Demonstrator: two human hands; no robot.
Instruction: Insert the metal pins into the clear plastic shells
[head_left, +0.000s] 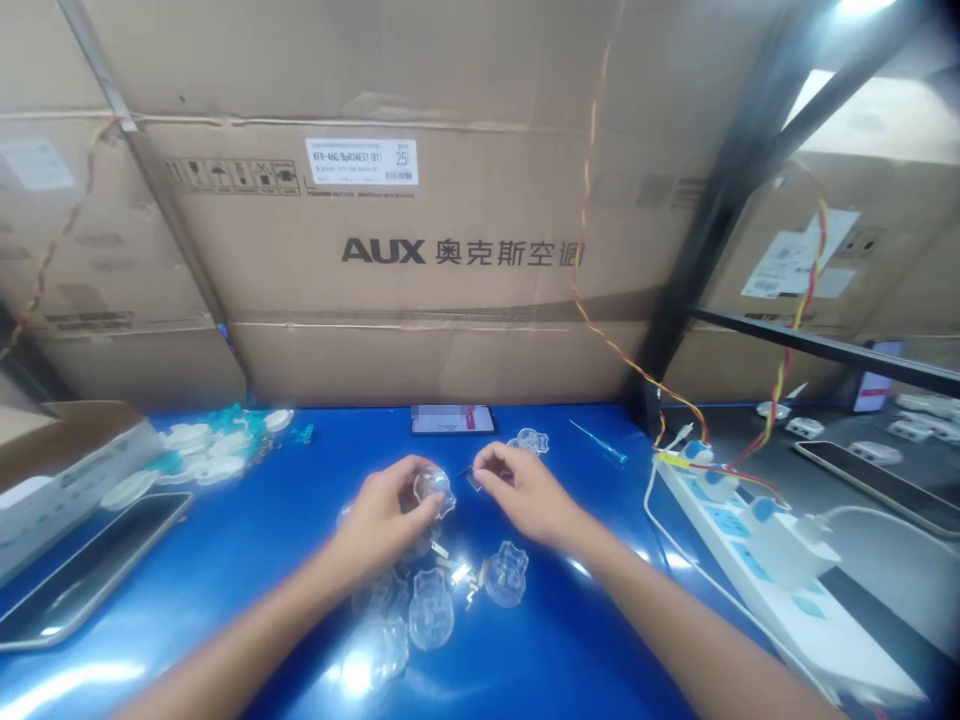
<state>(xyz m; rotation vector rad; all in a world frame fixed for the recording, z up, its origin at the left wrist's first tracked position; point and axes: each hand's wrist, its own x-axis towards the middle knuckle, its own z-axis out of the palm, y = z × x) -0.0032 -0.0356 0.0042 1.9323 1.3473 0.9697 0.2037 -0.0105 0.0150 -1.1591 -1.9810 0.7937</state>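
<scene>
My left hand (390,510) is closed on a clear plastic casing (433,487), round with a wavy end, held between thumb and fingers. Just to its right, my right hand (517,485) pinches a small, dark metal-looking piece (472,479); its exact kind is too small to make out. Below the hands lie more clear casings (431,610), with another casing (505,575) to the right. Among them is a little heap of small shiny metal parts (463,575). Beyond my right hand sits a further clear casing (529,441).
White round parts and teal bits (214,445) are piled at the left, beside an open carton (90,460) and a phone (97,565). A second phone (453,419) stands at the back. A thin teal-handled tool (600,444) and a loaded power strip (780,580) are at the right.
</scene>
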